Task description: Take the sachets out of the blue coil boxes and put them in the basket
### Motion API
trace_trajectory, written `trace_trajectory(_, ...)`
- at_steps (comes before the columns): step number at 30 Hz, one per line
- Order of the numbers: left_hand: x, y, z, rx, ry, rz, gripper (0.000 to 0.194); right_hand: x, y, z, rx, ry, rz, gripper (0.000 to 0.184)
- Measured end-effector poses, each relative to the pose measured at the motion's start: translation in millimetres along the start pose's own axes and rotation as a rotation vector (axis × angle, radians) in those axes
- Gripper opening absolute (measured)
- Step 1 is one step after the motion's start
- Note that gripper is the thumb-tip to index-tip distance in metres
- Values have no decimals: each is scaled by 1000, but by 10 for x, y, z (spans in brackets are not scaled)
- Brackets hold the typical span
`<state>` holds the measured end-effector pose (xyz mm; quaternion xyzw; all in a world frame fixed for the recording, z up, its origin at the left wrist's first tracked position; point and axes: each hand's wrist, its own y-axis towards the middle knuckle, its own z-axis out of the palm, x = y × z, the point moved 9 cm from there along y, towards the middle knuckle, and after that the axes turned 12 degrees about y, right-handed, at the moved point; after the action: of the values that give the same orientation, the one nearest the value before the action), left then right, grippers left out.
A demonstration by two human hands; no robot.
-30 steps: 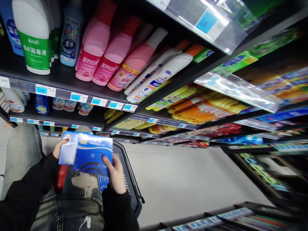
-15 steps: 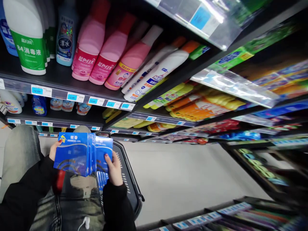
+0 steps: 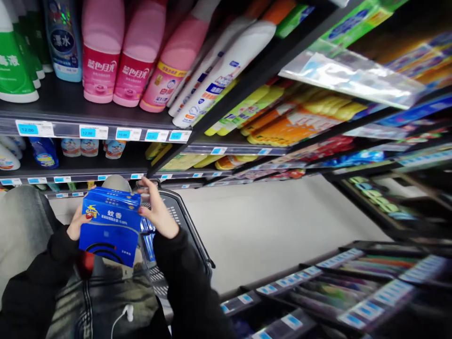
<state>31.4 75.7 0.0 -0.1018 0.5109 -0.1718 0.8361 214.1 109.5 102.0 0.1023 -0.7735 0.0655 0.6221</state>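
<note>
My left hand point(image 3: 76, 222) grips the left end of a stack of blue mosquito coil boxes point(image 3: 109, 230) above my lap. The stack is tilted, with a broad printed face and several narrow edges along the top showing. My right hand point(image 3: 157, 209) is at the stack's upper right corner, fingers apart and slightly bent, thumb close against the boxes' end; whether it presses on them I cannot tell. More blue boxes point(image 3: 148, 240) lie in the dark shopping basket point(image 3: 187, 221) beside my right forearm, partly hidden by the stack and my sleeve.
Ahead, a dark shelf point(image 3: 67, 106) carries pink bottles point(image 3: 136, 70), white bottles and a green-labelled bottle point(image 3: 16, 70), with price tags along its edge. Lower shelves hold more bottles. Pale floor point(image 3: 261, 221) stretches right, towards another shelf unit point(image 3: 318, 292). An earphone point(image 3: 128, 312) hangs over my lap.
My right hand has let go of the right-hand box and moved up, fingers spreading. The boxes, fanned apart before, are now lined up in one stack. The view has shifted slightly.
</note>
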Motion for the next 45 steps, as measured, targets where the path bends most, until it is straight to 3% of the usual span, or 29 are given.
trace_trajectory(4, -283, -93, 416, 67, 326, 321, 91, 326, 121, 162, 381, -395, -18, 109)
trace_trajectory(6, -338, -153, 593, 88, 533, 464, 95, 341, 59, 260, 427, -598, -48, 121)
trace_trajectory(9, -307, -199, 685, 88, 680, 551, 96, 310, -84, 349, 373, -797, -93, 126)
trace_trajectory(12, -257, -188, 609, 74, 720, 554, 101, 264, -202, 346, 351, -867, -68, 124)
trace_trajectory(15, -95, -137, 598, 221, 929, 501, 112, 247, -258, 244, 355, -863, 24, 124)
trace_trajectory(18, 53, -139, 639, 385, 1132, 535, 110, 187, -308, 111, 373, -886, 162, 133)
trace_trajectory(21, 59, -134, 708, 399, 1145, 602, 105, 108, -378, -33, 346, -893, 261, 131)
trace_trajectory(24, 50, -103, 950, 436, 1155, 659, 103, 112, -480, -185, 269, -854, 213, 117)
trace_trajectory(29, 112, 3, 1608, 588, 1267, 791, 113, 193, -808, -652, 49, -973, 32, 102)
trace_trajectory(32, 154, 127, 1771, 566, 1407, 825, 116, 59, -1063, -975, -117, -1089, 7, 96)
trace_trajectory(34, 103, 196, 1689, 480, 1449, 833, 102, -201, -1234, -1122, -212, -1153, 58, 94)
trace_trajectory(36, -17, 239, 1450, 321, 1492, 829, 74, -610, -1399, -1177, -279, -1195, 166, 92)
trace_trajectory(40, -305, 169, 718, -37, 1558, 787, 48, -1720, -1677, -994, -292, -1135, 461, 88)
trace_trajectory(45, -315, 86, -244, -321, 1670, 432, 45, -2974, -1889, -643, -283, -946, 763, 92)
